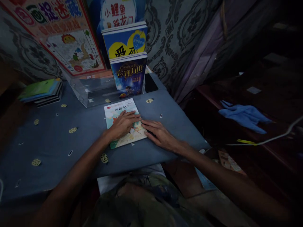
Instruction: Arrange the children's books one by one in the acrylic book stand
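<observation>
A thin paperback book (127, 137) with a pale, colourful cover and Chinese title lies closed on the blue-grey table cover (87, 142). My left hand (124, 124) rests flat across the middle of its cover, fingers stretched out and pointing right. Along the book's right edge lies my right hand (159, 134), fingers extended toward the left, their tips touching the edge or the cover there. The two hands' fingertips nearly meet. Part of the cover picture is hidden under my left hand.
Behind the book, a clear plastic rack (94, 94) holds upright books, a dark blue one (129, 77) in front. A stack of books (42, 90) lies at left. A dark phone-like slab (151, 82) sits by the rack. A blue cloth (243, 115) lies right, beyond the table edge.
</observation>
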### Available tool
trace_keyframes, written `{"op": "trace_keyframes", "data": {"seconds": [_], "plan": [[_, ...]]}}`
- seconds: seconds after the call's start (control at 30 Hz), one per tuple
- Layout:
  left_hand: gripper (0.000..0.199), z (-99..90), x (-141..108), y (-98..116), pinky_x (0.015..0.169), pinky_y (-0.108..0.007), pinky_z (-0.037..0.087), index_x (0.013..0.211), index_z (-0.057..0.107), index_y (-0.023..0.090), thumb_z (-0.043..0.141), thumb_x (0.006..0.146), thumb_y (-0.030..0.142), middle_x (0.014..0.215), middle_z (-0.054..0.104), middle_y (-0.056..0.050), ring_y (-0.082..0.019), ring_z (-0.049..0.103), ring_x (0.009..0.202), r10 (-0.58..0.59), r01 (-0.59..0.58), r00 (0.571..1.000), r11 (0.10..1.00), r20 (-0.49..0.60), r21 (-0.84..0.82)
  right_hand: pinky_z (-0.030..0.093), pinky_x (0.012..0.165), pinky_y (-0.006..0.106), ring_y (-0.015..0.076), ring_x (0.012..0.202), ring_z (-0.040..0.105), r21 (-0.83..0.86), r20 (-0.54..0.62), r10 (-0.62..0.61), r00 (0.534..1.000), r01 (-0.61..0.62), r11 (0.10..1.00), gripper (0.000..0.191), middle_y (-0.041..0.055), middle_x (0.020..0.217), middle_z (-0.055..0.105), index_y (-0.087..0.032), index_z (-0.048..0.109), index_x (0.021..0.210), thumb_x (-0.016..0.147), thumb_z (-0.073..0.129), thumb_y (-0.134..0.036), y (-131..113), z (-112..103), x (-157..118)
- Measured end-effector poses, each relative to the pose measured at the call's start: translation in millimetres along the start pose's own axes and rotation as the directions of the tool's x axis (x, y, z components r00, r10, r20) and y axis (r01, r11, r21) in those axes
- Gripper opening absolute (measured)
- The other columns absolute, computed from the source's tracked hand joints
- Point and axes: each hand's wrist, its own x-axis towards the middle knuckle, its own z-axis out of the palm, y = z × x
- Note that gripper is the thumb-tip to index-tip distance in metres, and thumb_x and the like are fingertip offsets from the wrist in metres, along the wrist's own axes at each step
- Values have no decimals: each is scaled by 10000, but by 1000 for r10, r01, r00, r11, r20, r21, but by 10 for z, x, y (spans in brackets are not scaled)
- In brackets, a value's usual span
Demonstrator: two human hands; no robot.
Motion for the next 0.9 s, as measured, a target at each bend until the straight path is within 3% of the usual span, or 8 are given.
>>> {"op": "trace_keyframes", "data": {"seconds": [0.27, 0.43, 0.6, 0.77, 0.9], "plan": [[491, 11, -77, 179, 1189, -570, 272, 1402, 571, 252, 414, 968, 82, 1486, 570, -50, -241, 413, 1455, -31, 30, 999, 999, 15, 40, 484, 1076, 540, 273, 1292, 599, -14, 12, 10, 1000, -9, 1000, 403, 128, 1434, 613, -224, 593, 1397, 1021, 451, -256, -148, -1, -185], [460, 46, -289, 475, 1220, -543, 248, 1404, 574, 251, 392, 999, 131, 1469, 586, -58, -237, 421, 1451, 28, -30, 999, 999, 41, 36, 477, 1090, 525, 257, 1272, 615, -60, -60, -11, 998, 7, 998, 428, 127, 1397, 643, -229, 553, 1433, 1021, 438, -204, -279, 44, -396], [499, 128, -432, 737, 1220, -556, 260, 1443, 527, 212, 366, 984, 98, 1522, 530, -72, -262, 385, 1475, -36, 30, 998, 992, 48, 123, 509, 1047, 487, 249, 1242, 635, -79, -129, -53, 990, 43, 996, 446, 132, 1363, 667, -206, 524, 1455, 1016, 455, -167, -336, 76, -468], [523, 268, -556, 939, 1202, -516, 320, 1482, 476, 152, 374, 972, 99, 1517, 526, -125, -280, 394, 1473, -51, 48, 999, 976, 10, 211, 509, 1035, 489, 250, 1228, 643, -104, -144, -58, 988, 43, 994, 479, 120, 1360, 671, -233, 505, 1474, 1007, 454, -138, -355, 85, -499], [539, 346, -682, 1021, 1212, -490, 312, 1506, 447, 163, 365, 975, 111, 1558, 480, -105, -266, 367, 1491, -69, 75, 997, 960, -33, 270, 522, 996, 483, 257, 1183, 661, -136, -159, -87, 983, 66, 989, 467, 130, 1338, 682, -219, 521, 1458, 1002, 464, -136, -353, 93, -526]]}}
